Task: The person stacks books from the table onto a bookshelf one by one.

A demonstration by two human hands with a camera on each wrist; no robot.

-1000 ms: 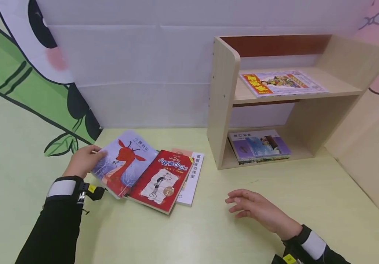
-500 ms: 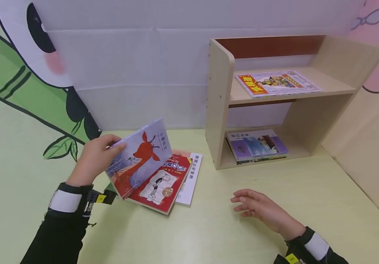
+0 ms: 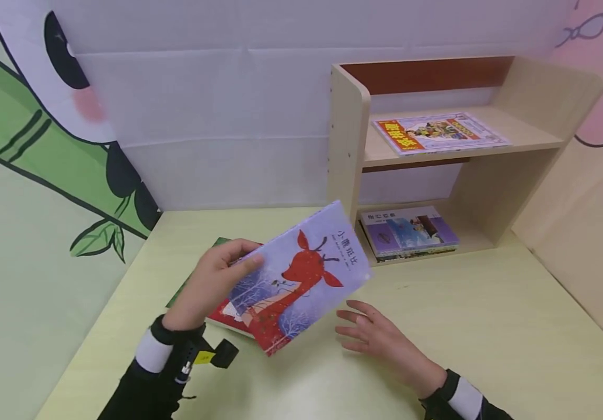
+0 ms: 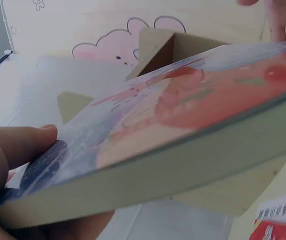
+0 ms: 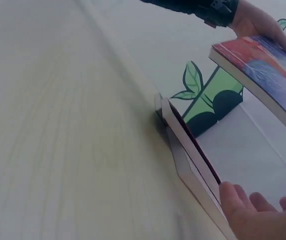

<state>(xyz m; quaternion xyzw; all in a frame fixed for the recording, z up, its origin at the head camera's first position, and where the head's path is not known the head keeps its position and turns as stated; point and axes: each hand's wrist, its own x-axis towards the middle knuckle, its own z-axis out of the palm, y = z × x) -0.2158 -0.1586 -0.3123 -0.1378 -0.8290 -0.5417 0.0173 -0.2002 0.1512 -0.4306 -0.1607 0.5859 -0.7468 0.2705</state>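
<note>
A picture book (image 3: 301, 274) with a red deer on a lilac cover is held up by my left hand (image 3: 217, 283), thumb on the cover and fingers beneath. The left wrist view shows the book's (image 4: 163, 115) thick page edge, tilted. My right hand (image 3: 380, 341) is just off the book's lower right corner, fingers spread and holding nothing. Below the deer book a red book (image 3: 227, 318) lies on the table, mostly hidden, with a green book (image 3: 175, 291) poking out at its left. In the right wrist view the lying books (image 5: 183, 145) are seen edge-on.
A two-level wooden shelf (image 3: 351, 134) stands at the back right. A book with a yellow-and-red strip (image 3: 443, 133) lies on its upper board, and a small stack topped by a purple-blue book (image 3: 408, 232) lies on the lower one. A wall borders the table's (image 3: 490, 326) right side.
My left hand has lifted the deer book off the other books and carried it right, toward my right hand. The right hand has shifted slightly left and its fingers have spread.
</note>
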